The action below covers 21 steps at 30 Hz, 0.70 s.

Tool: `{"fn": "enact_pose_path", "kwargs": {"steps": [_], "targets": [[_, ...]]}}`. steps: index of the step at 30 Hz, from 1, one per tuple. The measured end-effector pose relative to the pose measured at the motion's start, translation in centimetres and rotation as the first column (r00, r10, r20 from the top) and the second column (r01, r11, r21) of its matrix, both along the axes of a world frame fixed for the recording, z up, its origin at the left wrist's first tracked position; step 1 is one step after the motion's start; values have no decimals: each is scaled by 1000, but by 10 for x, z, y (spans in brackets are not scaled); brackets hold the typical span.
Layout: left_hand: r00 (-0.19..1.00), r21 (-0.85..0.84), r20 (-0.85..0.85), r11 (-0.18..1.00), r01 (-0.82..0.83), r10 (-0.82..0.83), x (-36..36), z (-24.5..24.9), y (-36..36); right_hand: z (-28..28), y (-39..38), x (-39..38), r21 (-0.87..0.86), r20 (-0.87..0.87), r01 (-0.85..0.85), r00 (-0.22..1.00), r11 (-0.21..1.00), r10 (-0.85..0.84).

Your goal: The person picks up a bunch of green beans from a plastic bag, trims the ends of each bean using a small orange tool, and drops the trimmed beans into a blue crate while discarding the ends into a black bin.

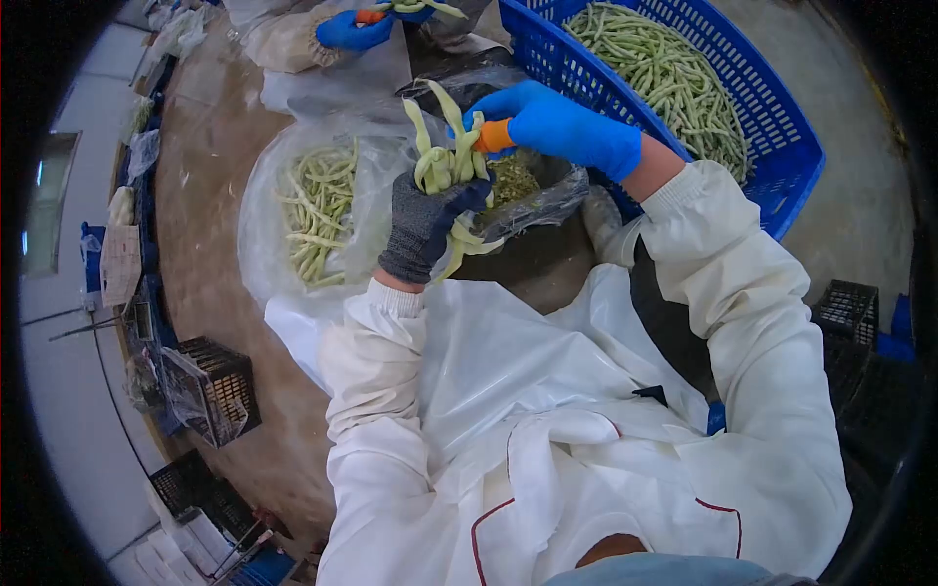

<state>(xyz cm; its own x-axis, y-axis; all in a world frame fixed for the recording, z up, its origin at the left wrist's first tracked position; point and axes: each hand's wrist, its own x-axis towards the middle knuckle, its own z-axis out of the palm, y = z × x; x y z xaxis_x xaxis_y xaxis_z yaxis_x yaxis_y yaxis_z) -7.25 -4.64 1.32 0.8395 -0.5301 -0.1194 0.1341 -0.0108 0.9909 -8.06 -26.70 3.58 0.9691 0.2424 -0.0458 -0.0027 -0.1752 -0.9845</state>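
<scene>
A bunch of broad green beans (445, 168) stands up out of my left hand (427, 223), which wears a dark grey glove and is closed around it. Some pods hang below that fist. My right hand (562, 125), in a blue glove, is closed at the right side of the bunch, its fingertips on the beans. An orange piece (494, 136) shows at the thumb side of that glove; I cannot tell whether it is a finger cover or a handle. Just under both hands lies a dark plastic-lined container (557, 195) with chopped green bits (513, 181) in it.
Left of my hands, a clear plastic bag (259, 230) holds green beans (320, 210). A blue crate (782, 186) full of beans stands at the right. Across from me, a co-worker's blue-gloved hand (352, 31) holds beans. Black crates (210, 386) stand at far left.
</scene>
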Motion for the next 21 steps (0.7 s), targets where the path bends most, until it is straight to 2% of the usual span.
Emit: {"fn": "enact_pose_path", "kwargs": {"steps": [2, 5, 6, 7, 10, 11, 12, 13, 14, 16, 18, 20, 21], "targets": [[1000, -7, -9, 1000, -15, 15, 1, -2, 2, 6, -13, 6, -76, 156, 11, 988, 997, 1], [994, 93, 107, 996, -9, -1, 6, 1, 10, 7, -92, 33, -163, 415, 327, 879, 931, -236], [981, 178, 194, 984, -30, -5, 10, -3, 13, 22, -99, 18, -459, 473, 551, 815, 696, -333], [960, 259, 279, 964, -57, -18, 13, -12, 17, 35, -100, 4, -660, 563, 678, 731, 324, -386], [891, 461, 444, 877, -135, -96, 11, -17, 12, 21, -99, 2, -755, 350, 491, 863, 434, -366], [867, 518, 482, 840, -163, -130, 9, -17, 8, 17, -86, 1, -615, 235, 413, 909, 672, -344], [841, 525, 518, 835, -165, -159, 6, -18, 5, 17, -65, 0, -488, 204, 326, 945, 810, -257], [813, 532, 551, 830, -168, -189, 3, -19, 2, 14, -47, -1, -341, 188, 221, 968, 914, -164], [782, 541, 584, 823, -172, -221, 1, -20, 1, 10, -31, 0, -332, 137, 181, 980, 926, -142], [838, 502, 515, 856, -124, -181, -3, -16, -2, 2, -11, 4, -300, 39, 104, 995, 948, -96], [886, 456, 441, 886, -87, -141, -3, -11, -4, 6, -18, 10, -395, 49, 119, 993, 911, -108], [997, 71, 70, 996, -47, 42, 9, -13, 6, 11, -26, 11, -426, 106, 120, 991, 897, -82], [987, -130, -146, 988, -89, 70, 15, -13, 12, 15, -32, 8, -409, 159, 115, 986, 905, -54]]}}
